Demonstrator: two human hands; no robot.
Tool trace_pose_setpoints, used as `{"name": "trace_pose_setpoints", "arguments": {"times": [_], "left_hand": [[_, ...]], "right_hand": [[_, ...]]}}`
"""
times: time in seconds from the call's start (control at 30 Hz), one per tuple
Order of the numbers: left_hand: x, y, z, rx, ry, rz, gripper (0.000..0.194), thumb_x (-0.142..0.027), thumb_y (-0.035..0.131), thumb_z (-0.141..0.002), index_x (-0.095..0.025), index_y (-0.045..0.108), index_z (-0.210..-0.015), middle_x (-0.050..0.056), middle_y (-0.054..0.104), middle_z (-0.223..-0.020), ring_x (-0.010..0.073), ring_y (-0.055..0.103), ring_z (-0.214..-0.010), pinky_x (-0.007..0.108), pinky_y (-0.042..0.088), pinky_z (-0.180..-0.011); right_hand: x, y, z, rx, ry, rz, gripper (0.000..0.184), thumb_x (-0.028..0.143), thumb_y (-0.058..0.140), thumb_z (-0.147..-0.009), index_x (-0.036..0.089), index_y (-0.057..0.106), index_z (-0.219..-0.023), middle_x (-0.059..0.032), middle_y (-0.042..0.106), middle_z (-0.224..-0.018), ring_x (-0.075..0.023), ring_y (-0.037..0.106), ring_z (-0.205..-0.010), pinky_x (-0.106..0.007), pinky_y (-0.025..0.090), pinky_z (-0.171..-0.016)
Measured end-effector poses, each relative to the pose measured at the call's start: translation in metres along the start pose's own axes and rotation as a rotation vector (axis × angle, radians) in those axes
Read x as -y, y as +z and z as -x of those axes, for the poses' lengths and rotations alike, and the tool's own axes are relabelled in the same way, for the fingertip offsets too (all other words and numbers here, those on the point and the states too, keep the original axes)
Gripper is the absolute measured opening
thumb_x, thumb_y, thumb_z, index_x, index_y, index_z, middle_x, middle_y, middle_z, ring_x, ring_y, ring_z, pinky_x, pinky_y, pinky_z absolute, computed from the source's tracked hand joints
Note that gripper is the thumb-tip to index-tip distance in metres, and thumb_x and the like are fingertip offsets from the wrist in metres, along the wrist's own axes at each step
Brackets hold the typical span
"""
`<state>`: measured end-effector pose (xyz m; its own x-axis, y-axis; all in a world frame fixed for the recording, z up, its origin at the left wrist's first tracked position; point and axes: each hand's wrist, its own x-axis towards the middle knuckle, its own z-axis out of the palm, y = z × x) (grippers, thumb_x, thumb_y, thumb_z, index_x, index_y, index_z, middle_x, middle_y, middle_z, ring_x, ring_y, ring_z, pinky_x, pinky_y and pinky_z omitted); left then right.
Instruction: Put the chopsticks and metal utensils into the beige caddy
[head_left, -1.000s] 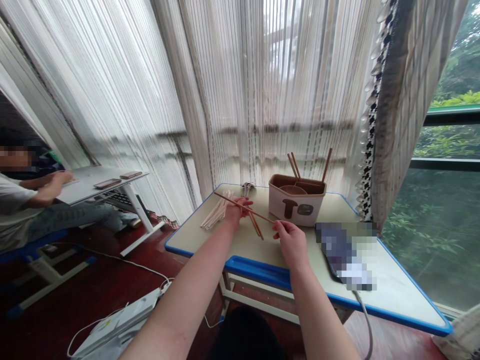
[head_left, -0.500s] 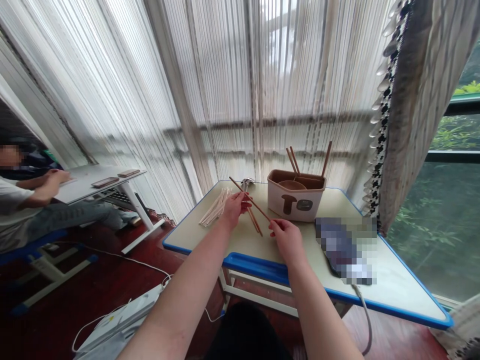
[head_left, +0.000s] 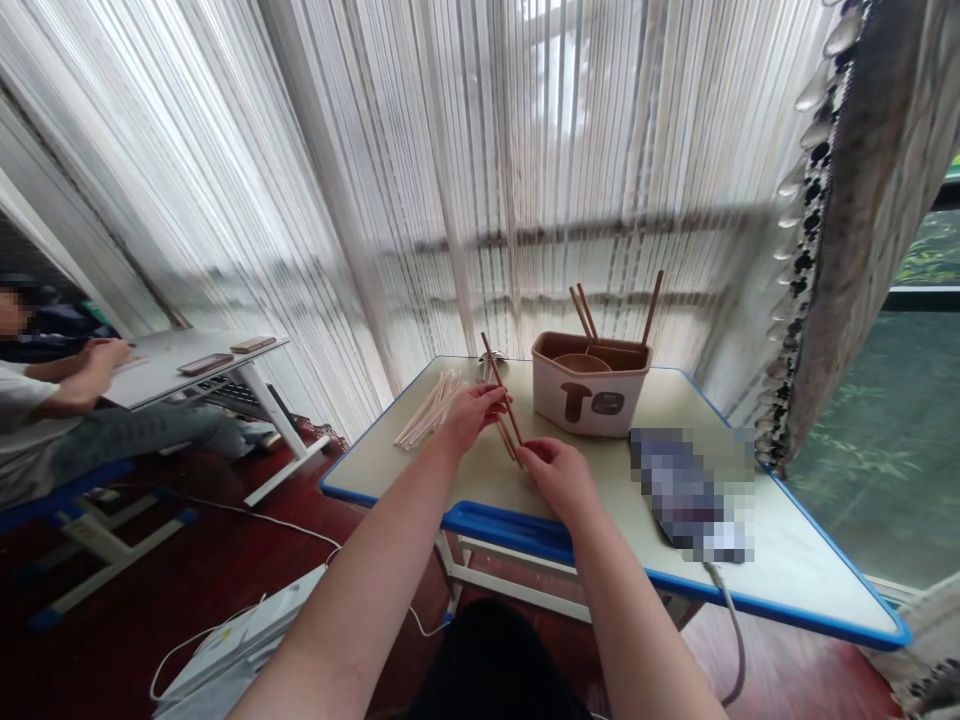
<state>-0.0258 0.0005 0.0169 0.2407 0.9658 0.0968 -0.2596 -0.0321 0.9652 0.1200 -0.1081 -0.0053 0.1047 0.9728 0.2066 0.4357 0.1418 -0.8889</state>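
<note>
A brown chopstick (head_left: 490, 352) slants over the table between both hands. My left hand (head_left: 477, 408) pinches it around its middle, and the fingertips of my right hand (head_left: 556, 467) close on its lower end. Under it, more brown chopsticks (head_left: 507, 440) lie on the table, partly hidden by the hands. Pale wooden chopsticks (head_left: 427, 412) are spread in a loose pile to the left. Behind my left hand is a small group of shiny metal utensils (head_left: 491, 364). To the right stands a cream and brown utensil holder (head_left: 550, 397), with several brown sticks poking out of it.
The cream table (head_left: 814, 560) has a blue edge. A blurred dark packet (head_left: 679, 490) lies on its right side, with a grey cable (head_left: 731, 630) hanging below. Striped curtains (head_left: 450, 180) hang behind. At the left, a person (head_left: 82, 375) sits at another table (head_left: 161, 370).
The chopstick has swung to a steeper slant, and my right hand has moved left, closer to my left hand. The view has shifted slightly.
</note>
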Motion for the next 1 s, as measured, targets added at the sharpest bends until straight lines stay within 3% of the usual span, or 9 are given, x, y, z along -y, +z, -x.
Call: {"name": "trace_pose_setpoints", "arguments": {"times": [0.23,0.47,0.77,1.0], "left_hand": [[-0.006,0.007,0.01,0.093,0.004,-0.062,0.029,-0.033,0.075,-0.063,-0.012,0.067,-0.081,0.008,0.068,-0.08,0.0093,0.058,-0.063,0.021,0.04,-0.056],[-0.005,0.008,0.01,0.102,0.014,-0.046,0.027,-0.029,0.076,-0.062,-0.01,0.067,-0.081,0.008,0.068,-0.077,0.0101,0.059,-0.062,0.021,0.041,-0.056],[-0.011,0.005,0.01,0.129,0.027,0.217,0.025,-0.019,0.073,-0.067,-0.011,0.066,-0.089,0.01,0.07,-0.084,0.0173,0.067,-0.075,0.029,0.052,-0.07],[-0.011,0.006,0.01,0.123,0.029,0.223,0.024,-0.015,0.073,-0.067,-0.009,0.066,-0.089,0.01,0.07,-0.084,0.017,0.067,-0.075,0.032,0.053,-0.077]], "right_hand": [[0.002,0.001,0.001,0.039,-0.033,0.089,0.025,0.036,0.052,-0.076,0.02,0.07,-0.082,-0.0048,0.07,-0.076,-0.019,0.062,-0.072,-0.027,0.041,-0.062],[0.004,0.0,0.003,0.048,-0.04,0.098,0.024,0.037,0.054,-0.075,0.02,0.071,-0.079,-0.0054,0.07,-0.076,-0.0193,0.061,-0.072,-0.027,0.04,-0.061],[0.005,0.001,0.004,0.096,-0.023,0.081,0.022,0.036,0.054,-0.075,0.021,0.07,-0.078,-0.0035,0.07,-0.074,-0.0182,0.061,-0.07,-0.026,0.04,-0.061],[0.003,0.002,0.004,0.092,-0.029,0.046,0.023,0.037,0.054,-0.075,0.021,0.07,-0.079,-0.0041,0.07,-0.075,-0.0189,0.061,-0.07,-0.026,0.041,-0.061]]}}
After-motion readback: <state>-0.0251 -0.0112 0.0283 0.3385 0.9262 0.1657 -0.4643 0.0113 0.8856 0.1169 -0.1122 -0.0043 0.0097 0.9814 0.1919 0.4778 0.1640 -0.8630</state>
